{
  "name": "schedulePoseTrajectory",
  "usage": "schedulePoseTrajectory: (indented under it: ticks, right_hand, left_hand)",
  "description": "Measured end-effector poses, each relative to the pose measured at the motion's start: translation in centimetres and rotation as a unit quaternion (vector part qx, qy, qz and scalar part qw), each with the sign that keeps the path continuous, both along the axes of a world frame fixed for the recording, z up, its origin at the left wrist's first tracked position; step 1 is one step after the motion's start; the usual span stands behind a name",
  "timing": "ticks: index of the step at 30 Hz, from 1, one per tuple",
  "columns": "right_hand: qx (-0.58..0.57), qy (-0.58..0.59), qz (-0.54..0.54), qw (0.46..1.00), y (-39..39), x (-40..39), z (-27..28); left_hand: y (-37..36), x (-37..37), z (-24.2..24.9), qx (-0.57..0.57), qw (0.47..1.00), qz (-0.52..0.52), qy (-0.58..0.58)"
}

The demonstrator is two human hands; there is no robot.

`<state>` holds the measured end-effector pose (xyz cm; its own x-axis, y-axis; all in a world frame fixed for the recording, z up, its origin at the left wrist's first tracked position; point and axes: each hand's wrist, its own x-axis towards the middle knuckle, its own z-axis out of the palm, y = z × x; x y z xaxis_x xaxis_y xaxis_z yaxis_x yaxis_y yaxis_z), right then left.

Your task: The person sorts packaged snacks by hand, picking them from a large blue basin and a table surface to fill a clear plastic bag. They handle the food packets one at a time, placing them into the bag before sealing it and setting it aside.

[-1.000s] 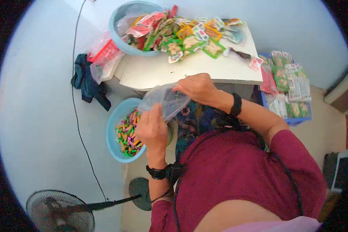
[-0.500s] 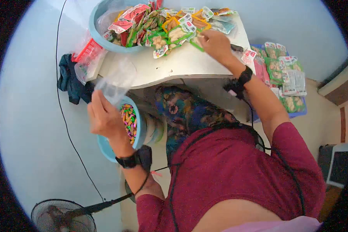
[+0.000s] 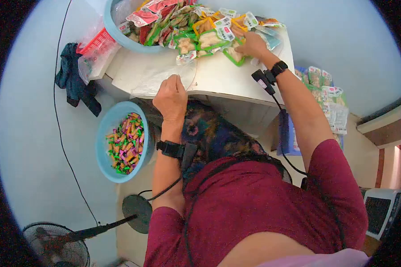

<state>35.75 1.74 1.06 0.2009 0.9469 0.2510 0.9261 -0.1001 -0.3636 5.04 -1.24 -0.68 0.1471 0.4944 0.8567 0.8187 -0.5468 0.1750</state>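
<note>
My left hand [image 3: 170, 100] is closed at the front edge of the white table, pinching a clear plastic bag [image 3: 149, 84] that lies flat on the tabletop. At the right of the packet pile, my right hand [image 3: 255, 46] has its fingers closed on a green-edged food packet [image 3: 233, 55] with pale pieces inside. Beside it are more green-edged packets [image 3: 209, 40] and orange-edged packets [image 3: 205, 26] with white labels. Part of the held packet is hidden by my fingers.
A blue basin [image 3: 120, 38] heaped with packets stands on the white table [image 3: 214, 80]. Below left is a blue tub [image 3: 103, 153] of small colourful wrapped pieces. A purple crate [image 3: 284, 133] with packets is at right. A fan [image 3: 55, 244] stands lower left; a cable [image 3: 280, 109] trails from my right wrist.
My left hand has moved right, bringing the plastic bag from the air down onto the table. My right hand stays by the pile with the green-edged packet. The view has shifted.
</note>
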Motion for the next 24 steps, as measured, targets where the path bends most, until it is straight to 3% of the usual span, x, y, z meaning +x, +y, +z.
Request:
schedulePoseTrajectory:
  ticks: [5, 8, 10, 13, 15, 18, 24]
  right_hand:
    - [-0.072, 0.042, 0.030, 0.996, 0.7, 0.3, 1.1]
    - [0.030, 0.107, 0.099, 0.989, -0.6, -0.7, 2.6]
    - [0.039, 0.169, 0.114, 0.978, -0.9, -0.7, 2.5]
    - [-0.061, 0.319, 0.059, 0.944, -1.0, -0.2, 1.9]
    - [-0.053, 0.450, 0.001, 0.892, -3.0, -0.8, 1.8]
    - [-0.015, 0.555, -0.015, 0.832, -5.8, -1.9, -0.9]
    - [0.074, 0.547, -0.049, 0.832, -10.5, -5.1, -2.1]
  left_hand:
    - [-0.4, 0.4, -1.1, -0.038, 0.998, -0.008, -0.052]
    - [-0.7, 0.0, -1.0, -0.063, 0.996, -0.007, -0.064]
    - [-0.6, -0.1, -0.6, -0.073, 0.995, -0.008, -0.064]
    - [-0.1, -0.4, 0.0, -0.090, 0.994, -0.008, -0.069]
    - [0.1, -0.4, 0.3, -0.103, 0.991, -0.007, -0.083]
    - [-0.1, -0.3, 0.4, -0.114, 0.989, -0.017, -0.096]
    - [-0.7, 0.1, -0.2, -0.127, 0.986, -0.022, -0.102]
